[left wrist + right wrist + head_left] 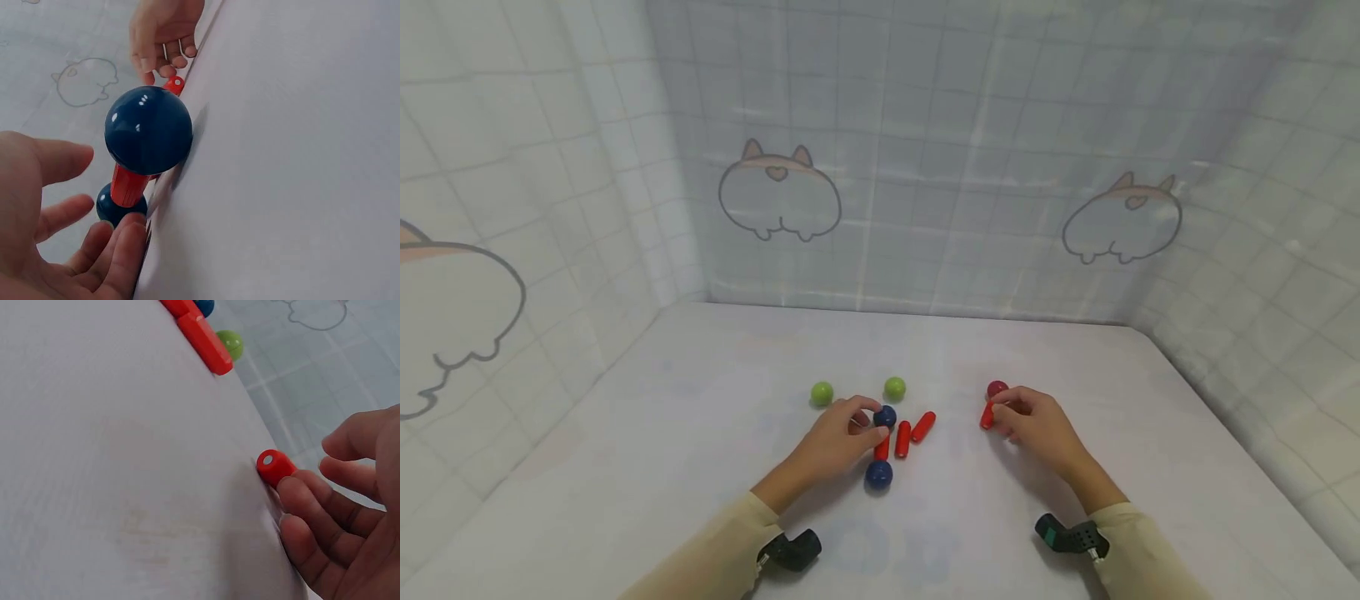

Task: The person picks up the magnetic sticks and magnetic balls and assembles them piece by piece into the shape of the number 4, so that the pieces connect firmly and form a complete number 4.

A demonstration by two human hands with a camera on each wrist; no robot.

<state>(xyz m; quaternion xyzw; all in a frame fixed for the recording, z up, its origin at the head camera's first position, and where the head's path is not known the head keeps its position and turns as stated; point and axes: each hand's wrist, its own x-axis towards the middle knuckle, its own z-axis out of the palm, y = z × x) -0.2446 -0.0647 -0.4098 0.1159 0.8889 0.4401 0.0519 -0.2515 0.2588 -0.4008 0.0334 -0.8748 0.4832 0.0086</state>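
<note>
A dumbbell made of two dark blue balls joined by a red rod lies on the white table. My left hand curls its fingertips round the far blue ball. The near blue ball lies free. My right hand holds a loose red rod by its side, fingers against it, and a dark red ball sits just behind. The right hand with its rod also shows in the left wrist view.
Two green balls lie behind the left hand. Two more red rods lie between the hands. Cloth walls with cartoon prints close off the table at the back and both sides.
</note>
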